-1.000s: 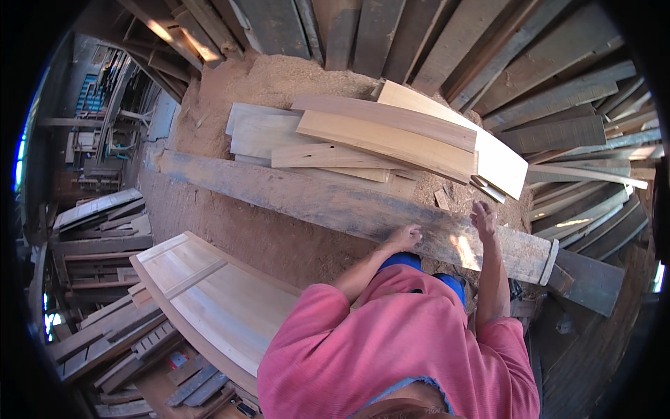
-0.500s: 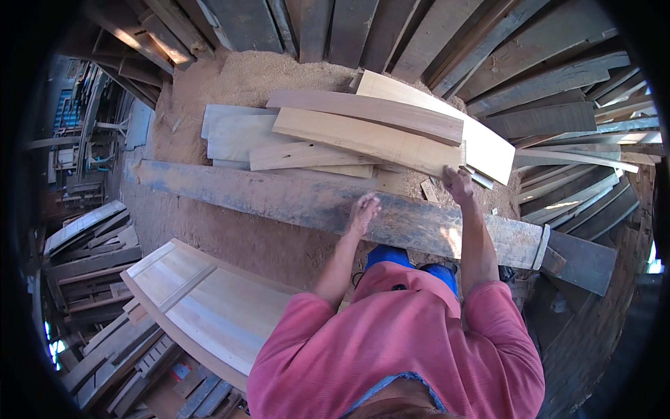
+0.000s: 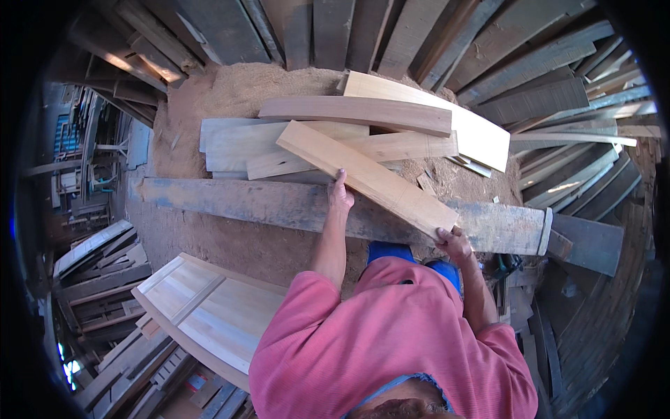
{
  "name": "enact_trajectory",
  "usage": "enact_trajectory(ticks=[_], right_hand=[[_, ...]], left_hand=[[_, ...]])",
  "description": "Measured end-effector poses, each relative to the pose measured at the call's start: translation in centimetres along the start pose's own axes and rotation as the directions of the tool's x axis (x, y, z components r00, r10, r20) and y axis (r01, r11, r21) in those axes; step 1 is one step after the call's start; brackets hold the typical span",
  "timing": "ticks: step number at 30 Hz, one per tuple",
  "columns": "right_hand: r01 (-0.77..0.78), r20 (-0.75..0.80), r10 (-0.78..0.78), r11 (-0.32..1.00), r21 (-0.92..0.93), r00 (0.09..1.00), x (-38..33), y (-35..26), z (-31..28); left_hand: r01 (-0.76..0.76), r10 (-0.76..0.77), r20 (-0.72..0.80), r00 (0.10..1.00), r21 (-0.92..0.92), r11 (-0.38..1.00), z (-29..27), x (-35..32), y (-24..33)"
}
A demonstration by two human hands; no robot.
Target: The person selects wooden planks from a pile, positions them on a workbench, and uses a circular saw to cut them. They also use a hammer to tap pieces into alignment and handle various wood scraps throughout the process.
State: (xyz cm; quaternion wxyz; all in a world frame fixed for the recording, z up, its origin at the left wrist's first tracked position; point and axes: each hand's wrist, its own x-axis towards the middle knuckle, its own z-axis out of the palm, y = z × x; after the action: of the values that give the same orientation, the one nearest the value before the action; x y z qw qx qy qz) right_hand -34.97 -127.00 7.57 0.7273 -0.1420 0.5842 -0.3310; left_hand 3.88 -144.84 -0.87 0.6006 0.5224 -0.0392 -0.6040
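A pale wooden board (image 3: pixel 366 178) slants from the board pile down toward my body, its near right end over the long weathered plank (image 3: pixel 279 202). My right hand (image 3: pixel 455 244) grips that near end, fingers wrapped round it. Along the board's lower left edge, my left hand (image 3: pixel 340 194) is closed on it, thumb showing on top. Behind lie a pinkish-brown board (image 3: pixel 356 112), a wide pale board (image 3: pixel 481 140) and a knotty light board (image 3: pixel 419 145), stacked loosely on sawdust.
A panelled wooden door (image 3: pixel 216 307) lies at my lower left. Dark planks (image 3: pixel 335 35) lean across the back, and more boards (image 3: pixel 586 167) stack on the right. Scrap timber (image 3: pixel 146 356) heaps beyond the door. Sawdust (image 3: pixel 230 84) covers the ground behind the pile.
The pale board has swung off the pile, its right end pulled toward my body. My left hand, free before, has moved up and left onto its edge.
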Motion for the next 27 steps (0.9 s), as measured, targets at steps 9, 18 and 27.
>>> enact_trajectory(ticks=[9,18,27], right_hand=[[0.115,-0.553,-0.148,0.989,-0.093,0.820,-1.9,2.5,-14.0],[-0.208,-0.692,-0.224,0.851,-0.482,0.686,-3.0,5.1,-22.3],[-0.094,-0.697,-0.370,0.843,-0.530,0.614,-7.8,6.1,-19.2]], left_hand=[[0.530,-0.531,0.004,0.848,0.035,0.847,-0.8,-16.3,-9.9],[-0.123,-0.810,-0.021,0.586,0.986,-0.114,5.3,-20.5,-6.0],[-0.812,-0.634,0.526,0.567,0.223,-0.540,8.9,-17.7,-5.5]])
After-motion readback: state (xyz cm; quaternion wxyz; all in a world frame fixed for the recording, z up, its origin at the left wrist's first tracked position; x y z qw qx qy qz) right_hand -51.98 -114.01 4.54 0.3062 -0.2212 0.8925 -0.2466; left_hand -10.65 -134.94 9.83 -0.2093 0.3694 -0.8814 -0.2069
